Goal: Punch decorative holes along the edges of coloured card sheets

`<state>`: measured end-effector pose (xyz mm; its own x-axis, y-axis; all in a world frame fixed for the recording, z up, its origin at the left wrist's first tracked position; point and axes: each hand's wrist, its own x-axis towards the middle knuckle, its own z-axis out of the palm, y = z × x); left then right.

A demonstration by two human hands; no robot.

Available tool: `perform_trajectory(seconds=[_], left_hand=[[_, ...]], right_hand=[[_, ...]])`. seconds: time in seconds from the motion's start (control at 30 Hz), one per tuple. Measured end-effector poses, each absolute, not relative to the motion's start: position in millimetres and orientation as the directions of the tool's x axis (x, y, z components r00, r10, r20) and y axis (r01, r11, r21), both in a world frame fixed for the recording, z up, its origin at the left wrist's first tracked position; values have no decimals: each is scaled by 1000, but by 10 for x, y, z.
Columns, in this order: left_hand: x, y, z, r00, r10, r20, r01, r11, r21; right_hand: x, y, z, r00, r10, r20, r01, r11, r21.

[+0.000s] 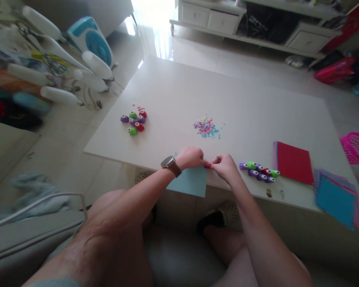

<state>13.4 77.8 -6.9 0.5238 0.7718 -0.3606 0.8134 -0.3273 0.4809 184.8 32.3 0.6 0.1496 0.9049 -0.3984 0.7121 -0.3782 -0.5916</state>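
Observation:
At the table's near edge my left hand (190, 157) and my right hand (225, 165) meet, both with fingers closed. Between their fingertips sits a small red punch (208, 164), on the top edge of a light blue paper sheet (190, 182) that overhangs the white table (242, 107). My left wrist wears a watch. Just right of my right hand lies a row of small purple, green and red punches (259, 171). A pile of coloured paper bits (207, 127) lies farther in, ahead of my hands.
A second cluster of punches (134, 121) sits at the table's left. A red paper stack (293, 161) and fanned coloured sheets (336, 197) lie at the right edge. A pink basket (357, 147), a blue fan (91, 40) and a white cabinet (224, 18) stand around.

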Motion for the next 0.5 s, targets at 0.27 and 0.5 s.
perform_trajectory(seconds=[0.27, 0.5], left_hand=[[177, 774, -19, 534, 738, -413, 830, -366, 420], [97, 820, -44, 619, 668, -412, 768, -405, 496]], right_hand=[[1764, 325, 44, 166, 910, -379, 750, -366, -551], [1853, 305, 202, 102, 931, -351, 792, -289, -537]])
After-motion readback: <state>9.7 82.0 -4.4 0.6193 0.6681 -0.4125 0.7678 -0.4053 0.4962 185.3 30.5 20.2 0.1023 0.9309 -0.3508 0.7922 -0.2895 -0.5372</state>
